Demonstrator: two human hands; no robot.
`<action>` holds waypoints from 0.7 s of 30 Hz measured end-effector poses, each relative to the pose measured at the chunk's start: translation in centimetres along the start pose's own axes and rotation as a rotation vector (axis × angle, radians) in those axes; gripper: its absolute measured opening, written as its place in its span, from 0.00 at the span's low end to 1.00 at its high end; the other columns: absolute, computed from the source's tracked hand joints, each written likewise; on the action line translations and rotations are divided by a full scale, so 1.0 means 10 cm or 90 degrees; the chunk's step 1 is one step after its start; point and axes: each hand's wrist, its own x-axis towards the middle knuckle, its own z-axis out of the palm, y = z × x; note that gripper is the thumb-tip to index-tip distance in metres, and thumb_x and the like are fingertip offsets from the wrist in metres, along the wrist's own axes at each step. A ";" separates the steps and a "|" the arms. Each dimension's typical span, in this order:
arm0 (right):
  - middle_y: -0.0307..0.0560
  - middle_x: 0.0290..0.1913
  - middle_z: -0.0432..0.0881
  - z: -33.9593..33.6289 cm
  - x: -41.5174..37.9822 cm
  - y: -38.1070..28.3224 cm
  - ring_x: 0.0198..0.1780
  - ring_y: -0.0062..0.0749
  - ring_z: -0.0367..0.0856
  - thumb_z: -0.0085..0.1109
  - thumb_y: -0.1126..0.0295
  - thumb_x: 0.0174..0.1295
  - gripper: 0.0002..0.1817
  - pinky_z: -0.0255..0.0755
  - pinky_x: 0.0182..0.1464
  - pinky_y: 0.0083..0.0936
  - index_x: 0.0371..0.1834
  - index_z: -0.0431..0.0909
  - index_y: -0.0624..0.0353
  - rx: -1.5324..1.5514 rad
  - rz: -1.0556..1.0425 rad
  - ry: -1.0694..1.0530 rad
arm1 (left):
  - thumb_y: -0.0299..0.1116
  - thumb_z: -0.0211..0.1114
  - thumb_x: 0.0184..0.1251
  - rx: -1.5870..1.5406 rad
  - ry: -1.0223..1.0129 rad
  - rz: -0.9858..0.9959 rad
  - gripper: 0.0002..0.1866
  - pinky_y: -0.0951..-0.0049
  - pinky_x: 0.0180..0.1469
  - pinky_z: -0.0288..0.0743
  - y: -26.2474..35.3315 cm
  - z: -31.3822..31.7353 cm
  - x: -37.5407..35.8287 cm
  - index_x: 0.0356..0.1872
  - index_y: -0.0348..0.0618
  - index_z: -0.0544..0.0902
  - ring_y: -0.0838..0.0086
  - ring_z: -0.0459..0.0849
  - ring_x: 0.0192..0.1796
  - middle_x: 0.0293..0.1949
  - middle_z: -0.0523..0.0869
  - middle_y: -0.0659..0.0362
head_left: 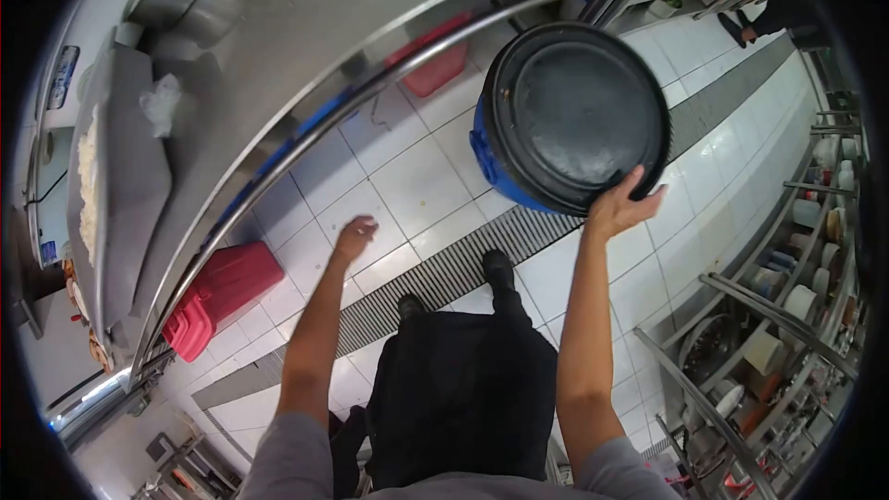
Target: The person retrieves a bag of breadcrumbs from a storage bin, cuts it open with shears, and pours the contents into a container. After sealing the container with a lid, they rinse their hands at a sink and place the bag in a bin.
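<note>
A blue barrel with a black round lid point(576, 116) stands on the white tiled floor in front of me. My right hand point(622, 207) grips the near rim of that lid. My left hand point(355, 238) hangs free over the floor tiles with its fingers loosely apart and nothing in it, near the edge of the steel counter point(278, 65). My black apron and shoes show below, straddling a floor drain grate point(454, 268).
A red plastic box point(222, 296) sits under the counter at left, another red box point(431, 69) farther along. A grey tray with white food point(120, 176) lies on the counter. Steel shelves with containers point(787, 315) line the right. Another person's feet point(741, 32) are far up.
</note>
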 end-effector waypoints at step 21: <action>0.55 0.63 0.74 -0.05 0.09 0.05 0.66 0.45 0.69 0.67 0.58 0.63 0.21 0.62 0.67 0.37 0.57 0.82 0.53 0.017 -0.454 0.187 | 0.45 0.67 0.65 -0.088 0.253 -0.159 0.19 0.67 0.40 0.76 -0.21 -1.11 1.19 0.53 0.50 0.82 0.73 0.86 0.40 0.43 0.86 0.61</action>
